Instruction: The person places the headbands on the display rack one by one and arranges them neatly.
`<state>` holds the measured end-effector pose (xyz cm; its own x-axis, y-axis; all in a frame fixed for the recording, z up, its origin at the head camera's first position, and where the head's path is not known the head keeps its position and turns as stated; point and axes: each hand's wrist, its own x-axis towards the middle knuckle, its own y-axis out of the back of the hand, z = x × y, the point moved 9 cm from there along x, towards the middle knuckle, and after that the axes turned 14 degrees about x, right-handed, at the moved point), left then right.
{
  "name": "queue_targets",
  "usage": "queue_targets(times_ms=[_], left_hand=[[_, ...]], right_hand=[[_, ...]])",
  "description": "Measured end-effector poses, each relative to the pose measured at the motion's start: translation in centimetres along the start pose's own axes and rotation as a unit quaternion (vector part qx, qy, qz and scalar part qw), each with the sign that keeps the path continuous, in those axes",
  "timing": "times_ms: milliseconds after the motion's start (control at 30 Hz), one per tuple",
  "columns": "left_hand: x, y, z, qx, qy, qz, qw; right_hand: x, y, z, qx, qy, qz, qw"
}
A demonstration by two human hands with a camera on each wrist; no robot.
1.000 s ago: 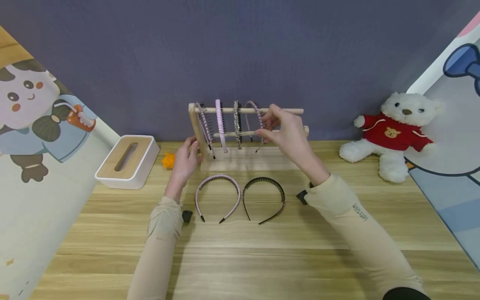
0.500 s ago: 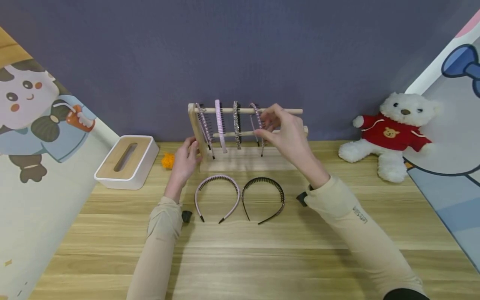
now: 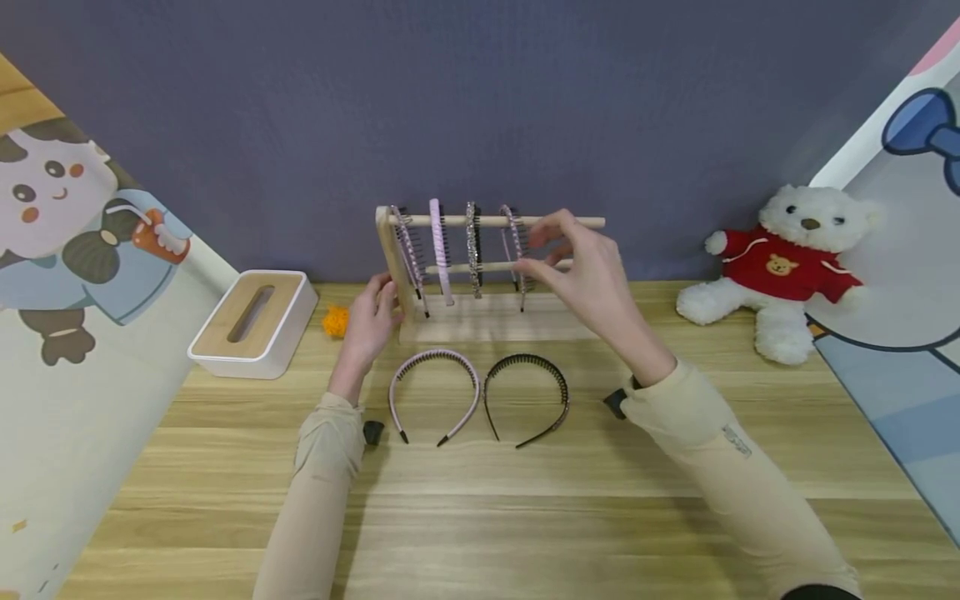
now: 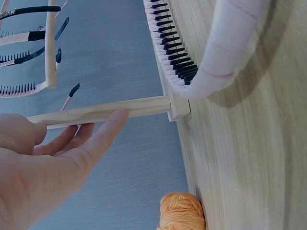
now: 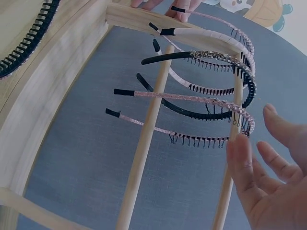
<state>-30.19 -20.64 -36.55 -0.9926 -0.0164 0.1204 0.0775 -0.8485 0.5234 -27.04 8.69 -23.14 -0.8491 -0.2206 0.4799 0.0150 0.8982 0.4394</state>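
Observation:
A wooden headband rack stands against the back wall, with several headbands over its rods. My left hand holds the rack's left upright, its index finger extended along the wood. My right hand is just right of the rightmost hanging headband, a pink beaded one, with thumb and fingers apart and holding nothing. Left of it hang a glittery headband, a pale pink wrapped one and another pink beaded one. In front of the rack lie a pale pink headband and a black toothed one.
At the left is a white tissue box with a wooden lid. An orange ball of yarn sits beside the rack's left end. A white teddy bear in a red sweater leans at the right. Dark wall rises behind.
The beaded headband came to hang straight on the rods, and my right hand has let go and drawn slightly rightward. My left hand stays on the upright.

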Motion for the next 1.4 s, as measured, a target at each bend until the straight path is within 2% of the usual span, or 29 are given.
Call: queue_targets(times_ms=[667, 1033, 1267, 1400], left_hand=[[0.0, 0.0, 0.1, 0.001, 0.001, 0.003, 1.0], [-0.1, 0.1, 0.0, -0.005, 0.004, 0.0, 1.0], [-0.1, 0.0, 0.0, -0.007, 0.004, -0.001, 1.0], [0.0, 0.0, -0.1, -0.008, 0.004, 0.0, 1.0]], right_hand=[[-2.8, 1.0, 2.0, -0.023, -0.012, -0.039, 0.9989], [-5.0, -0.7, 5.0, -0.043, -0.035, -0.093, 0.9941], [-6.3, -1.6, 6.8, -0.043, -0.051, -0.116, 0.991], [-7.1, -2.2, 7.6, -0.06, -0.055, -0.129, 0.9882]])
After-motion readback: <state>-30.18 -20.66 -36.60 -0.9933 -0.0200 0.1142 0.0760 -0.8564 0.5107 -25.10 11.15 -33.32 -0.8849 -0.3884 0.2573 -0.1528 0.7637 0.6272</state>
